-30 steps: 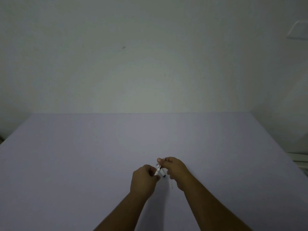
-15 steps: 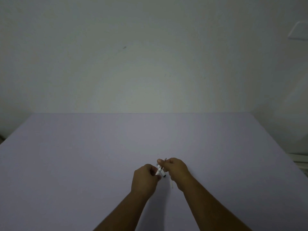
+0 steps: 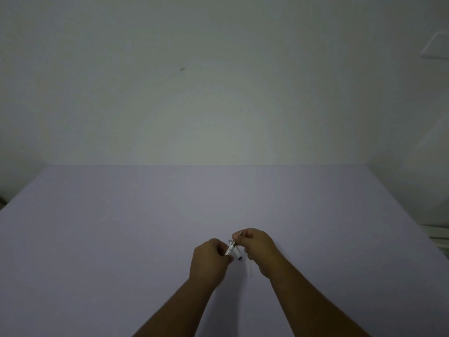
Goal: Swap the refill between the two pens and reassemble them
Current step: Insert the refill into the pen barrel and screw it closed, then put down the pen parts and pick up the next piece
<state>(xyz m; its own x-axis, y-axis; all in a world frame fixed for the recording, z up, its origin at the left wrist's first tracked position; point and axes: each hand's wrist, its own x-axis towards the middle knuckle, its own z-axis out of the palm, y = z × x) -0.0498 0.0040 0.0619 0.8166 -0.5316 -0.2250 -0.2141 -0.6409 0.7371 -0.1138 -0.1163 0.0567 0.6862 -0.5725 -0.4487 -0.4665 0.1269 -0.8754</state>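
My left hand and my right hand meet low over the lavender table. Between them sits a short clear pen barrel, tilted, pinched by my left fingers. A dark-ended pen piece lies just below it; whether it rests on the table or is held, I cannot tell. My right fingers pinch a thin refill whose tip sticks up past the thumb. A pale thin refill shows below my right hand. The scene is dim and the small parts are hard to separate.
A plain pale wall rises behind the table's far edge. A white fixture sits high on the right wall, and something white lies beyond the table's right edge.
Both hands stay in nearly the same spot. The thin refill tip above my right thumb has shifted slightly; the clear barrel remains between the fingers.
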